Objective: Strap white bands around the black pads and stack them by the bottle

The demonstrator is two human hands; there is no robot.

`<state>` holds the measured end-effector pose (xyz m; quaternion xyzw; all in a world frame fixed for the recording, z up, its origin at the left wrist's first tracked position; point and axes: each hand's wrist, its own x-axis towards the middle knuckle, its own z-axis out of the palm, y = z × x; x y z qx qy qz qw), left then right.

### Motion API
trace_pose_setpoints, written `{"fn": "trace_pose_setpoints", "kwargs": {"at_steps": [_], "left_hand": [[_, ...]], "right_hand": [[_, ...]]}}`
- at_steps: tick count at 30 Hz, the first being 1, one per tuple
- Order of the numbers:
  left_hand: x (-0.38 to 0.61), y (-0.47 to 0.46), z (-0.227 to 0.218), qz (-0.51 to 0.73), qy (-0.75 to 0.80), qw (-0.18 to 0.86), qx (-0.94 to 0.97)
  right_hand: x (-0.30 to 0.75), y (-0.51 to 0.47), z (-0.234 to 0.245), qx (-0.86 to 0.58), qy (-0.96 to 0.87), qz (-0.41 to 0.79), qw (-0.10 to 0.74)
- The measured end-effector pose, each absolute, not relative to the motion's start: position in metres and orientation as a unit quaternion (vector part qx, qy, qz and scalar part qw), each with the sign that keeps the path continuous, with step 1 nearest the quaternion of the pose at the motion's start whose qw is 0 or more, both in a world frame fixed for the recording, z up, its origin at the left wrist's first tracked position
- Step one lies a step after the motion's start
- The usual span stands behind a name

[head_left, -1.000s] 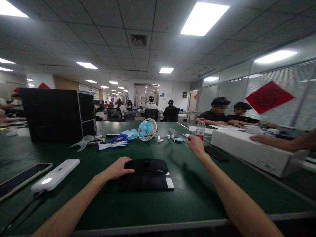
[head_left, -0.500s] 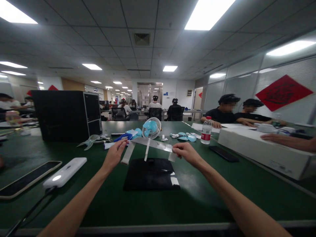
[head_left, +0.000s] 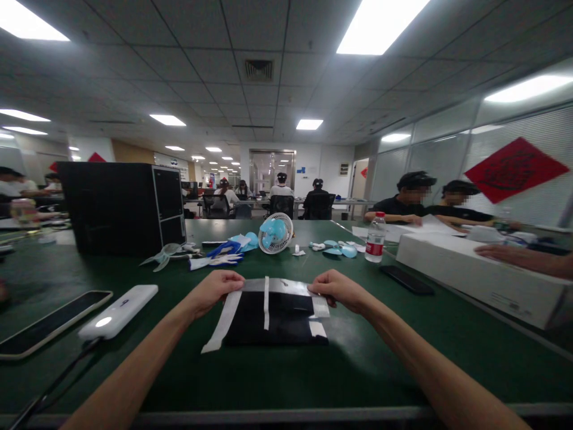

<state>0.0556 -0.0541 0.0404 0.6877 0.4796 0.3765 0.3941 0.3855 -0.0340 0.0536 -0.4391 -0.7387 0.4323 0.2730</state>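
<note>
A flat black tablet-like device (head_left: 275,319) lies on the green table (head_left: 286,376) in front of me. Over its far edge I hold a clear protective film (head_left: 277,285) with white tabs hanging down across the device. My left hand (head_left: 215,288) pinches the film's left end and my right hand (head_left: 336,289) pinches its right end. One long white strip (head_left: 219,322) trails off the film to the table at the left.
A white power bank (head_left: 120,310) and a phone (head_left: 42,325) lie at the left, a black computer case (head_left: 123,208) behind them. A small blue fan (head_left: 274,233), gloves (head_left: 217,257), a water bottle (head_left: 375,237), another phone (head_left: 406,279) and a long white box (head_left: 481,278) stand farther back. Other people sit at the right.
My right hand fetched the film from the far table, my left hand left the device and took the other end, and both hands have lowered the film onto the device's far edge.
</note>
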Motion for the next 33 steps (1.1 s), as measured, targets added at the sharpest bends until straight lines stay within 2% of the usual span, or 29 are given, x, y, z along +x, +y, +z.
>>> {"fn": "trace_pose_setpoints", "kwargs": {"at_steps": [2, 6, 12, 22, 33], "left_hand": [[0.056, -0.057, 0.038, 0.301, 0.469, 0.438, 0.705], [0.06, -0.059, 0.032, 0.19, 0.466, 0.459, 0.732], [0.061, -0.051, 0.019, 0.138, 0.485, 0.432, 0.748], [0.058, -0.047, 0.017, 0.137, 0.506, 0.315, 0.791], [0.064, -0.051, 0.015, 0.124, 0.516, 0.25, 0.81]], "right_hand": [[0.391, -0.036, 0.049, -0.443, -0.736, 0.458, 0.227], [0.398, -0.036, 0.04, -0.452, -0.747, 0.469, 0.132], [0.395, -0.032, 0.031, -0.48, -0.755, 0.439, 0.083], [0.393, -0.031, 0.027, -0.502, -0.775, 0.375, 0.079], [0.391, -0.024, 0.017, -0.522, -0.789, 0.314, 0.081]]}}
